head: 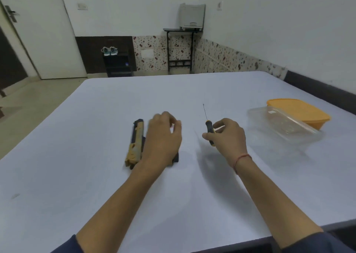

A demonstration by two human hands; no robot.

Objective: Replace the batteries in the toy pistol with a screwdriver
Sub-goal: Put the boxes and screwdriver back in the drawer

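A dark sleeve (64, 246) at the tabletop (192, 198) near edge leads to the left grip (163, 137). It lies over the toy pistol (135, 143) mid-tabletop, fingers loosely curled; whether it clamps, I cannot tell. The right grip (227, 135) is clamped on the screwdriver (207, 126), tip toward the far edge. Probably the opening step: next, steady the pistol and seat the tip in the battery-cover screw, not in view.
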